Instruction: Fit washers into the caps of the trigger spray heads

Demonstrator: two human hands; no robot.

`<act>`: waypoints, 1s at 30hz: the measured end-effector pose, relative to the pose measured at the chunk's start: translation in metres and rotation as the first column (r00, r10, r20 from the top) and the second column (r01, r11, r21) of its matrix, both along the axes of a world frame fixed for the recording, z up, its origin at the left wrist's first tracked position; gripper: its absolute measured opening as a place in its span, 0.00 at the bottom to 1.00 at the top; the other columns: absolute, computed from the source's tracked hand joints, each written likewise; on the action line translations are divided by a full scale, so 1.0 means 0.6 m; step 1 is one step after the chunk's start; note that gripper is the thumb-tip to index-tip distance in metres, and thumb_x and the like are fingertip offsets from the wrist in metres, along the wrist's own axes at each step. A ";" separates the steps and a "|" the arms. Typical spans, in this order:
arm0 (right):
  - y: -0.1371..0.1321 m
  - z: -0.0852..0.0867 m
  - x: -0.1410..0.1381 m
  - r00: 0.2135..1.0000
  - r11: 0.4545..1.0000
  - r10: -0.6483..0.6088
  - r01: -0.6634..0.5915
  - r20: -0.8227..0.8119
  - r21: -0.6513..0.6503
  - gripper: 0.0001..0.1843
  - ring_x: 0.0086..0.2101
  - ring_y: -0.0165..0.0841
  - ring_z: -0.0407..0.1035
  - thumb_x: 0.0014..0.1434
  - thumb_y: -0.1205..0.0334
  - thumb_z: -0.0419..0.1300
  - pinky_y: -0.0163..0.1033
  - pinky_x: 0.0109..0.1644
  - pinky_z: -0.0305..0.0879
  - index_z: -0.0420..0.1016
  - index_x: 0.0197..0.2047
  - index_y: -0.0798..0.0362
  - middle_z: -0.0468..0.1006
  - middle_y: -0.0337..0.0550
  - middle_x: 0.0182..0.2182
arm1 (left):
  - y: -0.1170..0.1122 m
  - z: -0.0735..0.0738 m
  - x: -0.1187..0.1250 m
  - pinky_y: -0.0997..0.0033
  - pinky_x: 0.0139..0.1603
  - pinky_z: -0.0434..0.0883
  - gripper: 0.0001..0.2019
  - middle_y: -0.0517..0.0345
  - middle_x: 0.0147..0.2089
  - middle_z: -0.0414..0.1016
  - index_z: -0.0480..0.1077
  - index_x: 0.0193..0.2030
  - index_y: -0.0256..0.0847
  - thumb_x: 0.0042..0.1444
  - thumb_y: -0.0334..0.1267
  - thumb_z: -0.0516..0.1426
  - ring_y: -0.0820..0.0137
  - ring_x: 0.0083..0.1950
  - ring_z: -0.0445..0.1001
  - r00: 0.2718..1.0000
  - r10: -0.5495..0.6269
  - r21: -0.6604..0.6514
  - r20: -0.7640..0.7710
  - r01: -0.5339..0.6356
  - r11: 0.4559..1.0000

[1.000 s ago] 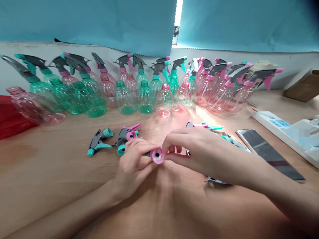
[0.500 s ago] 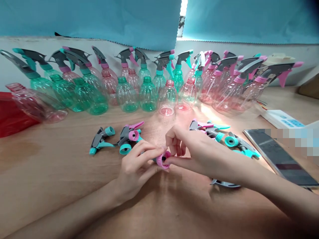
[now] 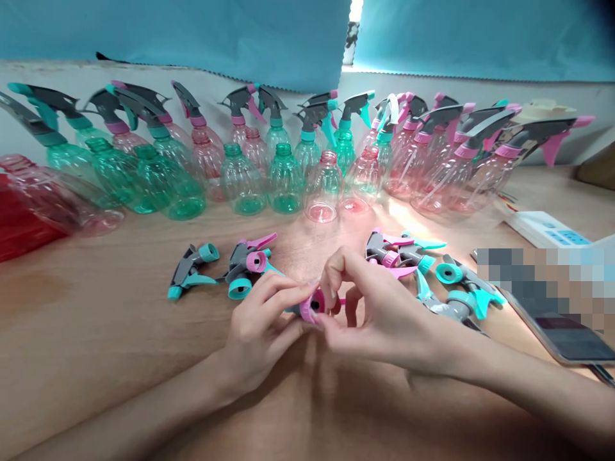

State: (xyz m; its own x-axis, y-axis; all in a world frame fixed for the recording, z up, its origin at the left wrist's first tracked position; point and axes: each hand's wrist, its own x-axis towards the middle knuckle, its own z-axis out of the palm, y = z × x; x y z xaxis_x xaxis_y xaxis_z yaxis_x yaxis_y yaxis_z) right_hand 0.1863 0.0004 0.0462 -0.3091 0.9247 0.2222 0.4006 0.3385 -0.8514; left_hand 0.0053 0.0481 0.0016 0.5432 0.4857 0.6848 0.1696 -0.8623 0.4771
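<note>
Lying nr R hand point(image 3: 384, 320): loose spray heads point(image 3: 461, 301), phone point(image 3: 571, 336); btls point(image 3: 286, 182) behind.

Bottles point(image 3: 286, 186) line the back of the desk point(image 3: 120, 333), spray heads point(image 3: 181, 272) lie in front, phone point(image 3: 571, 342) sits off right.

From my end I count two hands, the left hand point(image 3: 262, 317) and the right hand point(image 3: 384, 320), and one pink-collared spray head point(image 3: 306, 312) between them. Left of that spray head I get three loose sprayers point(image 3: 185, 267); right of it, at least four more, piled too closely to be sure. Beyond it I make seven open bottles point(image 3: 287, 186) along the front, four green and three pink, and at least fifteen fitted bottles point(image 3: 410, 168), overlapping. Right of it: one phone point(image 3: 574, 339).
</note>
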 end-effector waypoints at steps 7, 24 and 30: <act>-0.008 0.005 -0.002 0.986 0.994 -0.076 0.062 0.147 0.095 0.09 0.23 0.23 0.60 0.51 0.69 0.55 0.32 0.25 0.57 0.57 0.34 0.50 0.66 0.33 0.29 | -0.003 0.003 0.002 0.70 0.37 0.71 0.12 0.55 0.39 0.70 0.68 0.50 0.42 0.59 0.30 0.56 0.69 0.39 0.71 1.000 0.004 -0.007 -0.008 -0.004 1.000; -0.048 -0.002 -0.038 0.754 0.798 -0.487 0.179 0.441 0.575 0.08 0.22 0.31 0.65 0.49 0.73 0.52 0.33 0.16 0.49 0.62 0.34 0.54 0.68 0.39 0.24 | -0.011 -0.001 0.006 0.66 0.37 0.72 0.07 0.54 0.38 0.70 0.68 0.43 0.41 0.60 0.28 0.55 0.68 0.38 0.70 0.999 -0.010 0.052 -0.047 0.013 0.999; -0.043 -0.001 -0.032 0.747 0.819 -0.475 0.181 0.465 0.545 0.10 0.19 0.31 0.62 0.49 0.75 0.48 0.34 0.17 0.50 0.59 0.33 0.51 0.66 0.36 0.22 | -0.013 -0.005 0.005 0.67 0.36 0.71 0.05 0.55 0.37 0.71 0.69 0.44 0.41 0.61 0.32 0.55 0.68 0.37 0.69 0.998 0.010 0.061 -0.060 -0.006 0.998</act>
State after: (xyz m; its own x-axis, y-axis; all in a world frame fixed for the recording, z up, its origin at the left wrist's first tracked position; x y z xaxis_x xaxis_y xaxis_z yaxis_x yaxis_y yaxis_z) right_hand 0.1669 -0.0254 0.0453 -0.2058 0.8321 0.5151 0.9052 0.3619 -0.2230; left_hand 0.0086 0.0403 -0.0011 0.5806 0.4487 0.6794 0.2030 -0.8879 0.4129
